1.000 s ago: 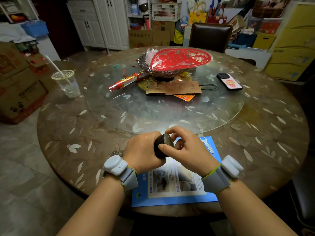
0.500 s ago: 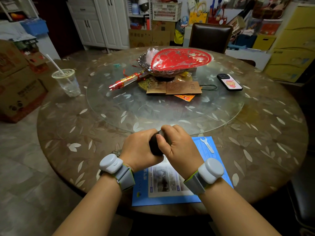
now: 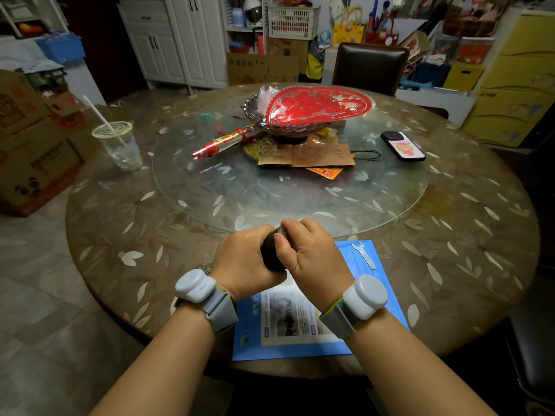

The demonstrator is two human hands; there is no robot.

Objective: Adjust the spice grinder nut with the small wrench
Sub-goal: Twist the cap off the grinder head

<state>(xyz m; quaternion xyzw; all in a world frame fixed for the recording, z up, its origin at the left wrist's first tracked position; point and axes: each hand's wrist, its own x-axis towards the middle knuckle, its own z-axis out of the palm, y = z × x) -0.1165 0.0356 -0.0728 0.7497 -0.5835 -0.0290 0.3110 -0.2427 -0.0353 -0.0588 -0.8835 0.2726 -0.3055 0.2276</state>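
The dark spice grinder (image 3: 269, 253) is held above the near edge of the table, over a blue sheet (image 3: 300, 340). My left hand (image 3: 243, 261) wraps around its body from the left. My right hand (image 3: 312, 256) is closed over its top end, thumb pressed on the dark surface. Most of the grinder and its nut are hidden by my fingers. The small silver wrench (image 3: 364, 254) lies flat on the blue sheet, just right of my right hand, untouched.
A glass turntable (image 3: 228, 193) fills the table's middle, carrying a red heart-shaped tray (image 3: 318, 105), a red foil roll (image 3: 222, 144), brown envelopes (image 3: 306, 156) and a phone (image 3: 403, 146). A plastic cup with a straw (image 3: 120, 145) stands at the left. A chair (image 3: 369, 66) is beyond.
My right hand turned from a fingertip pinch on the grinder's top to a full grip over it, wrist rolling leftward. The grinder's top went from visible to covered. The wrench stayed put.
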